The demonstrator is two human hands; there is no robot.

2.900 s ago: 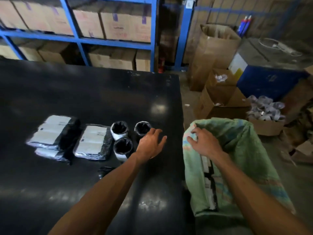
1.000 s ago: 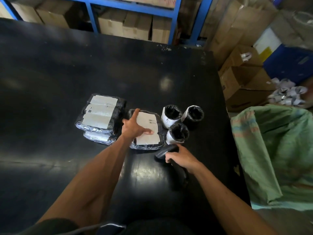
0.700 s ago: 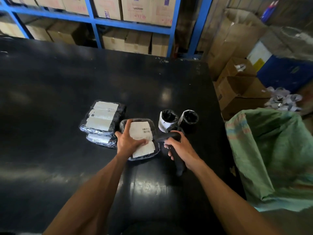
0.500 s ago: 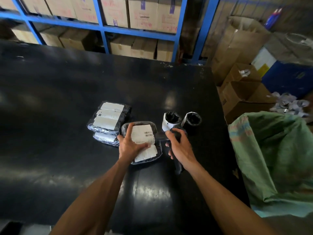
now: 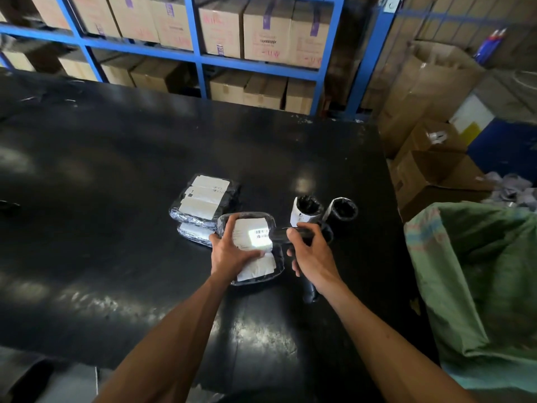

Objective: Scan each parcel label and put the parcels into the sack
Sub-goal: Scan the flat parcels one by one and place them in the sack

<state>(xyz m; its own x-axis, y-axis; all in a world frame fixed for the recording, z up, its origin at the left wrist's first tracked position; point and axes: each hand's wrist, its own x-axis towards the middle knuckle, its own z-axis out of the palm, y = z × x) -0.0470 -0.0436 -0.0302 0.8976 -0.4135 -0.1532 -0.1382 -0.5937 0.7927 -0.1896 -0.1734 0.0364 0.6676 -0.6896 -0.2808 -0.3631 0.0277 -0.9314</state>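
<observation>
A flat black parcel (image 5: 255, 269) is held on the black bench (image 5: 116, 170) by the left hand (image 5: 232, 253), whose fingers are curled over its near-left edge with the thumb laid across the white label (image 5: 251, 237). The grip of the right hand (image 5: 309, 255) is wrapped round a black handheld scanner (image 5: 286, 234), the handle of which is seen below the wrist; its nose is pointed left at the label, where a bright patch of light is cast over the barcode. Just behind and to the left of the held parcel, a stack of flat wrapped parcels (image 5: 203, 202) with white labels is found, touching or nearly touching it. To the right, beyond the scanner, two upright rolled parcels (image 5: 306, 212) in black wrap are stood side by side, and part of a third is hidden behind the right hand. Off the bench's right edge, a green woven sack (image 5: 479, 271) is hung open. Blue shelving (image 5: 200, 56) loaded with cardboard boxes (image 5: 273, 27) is seen behind the bench, and open cartons (image 5: 436, 175) are piled on the floor at the right.
</observation>
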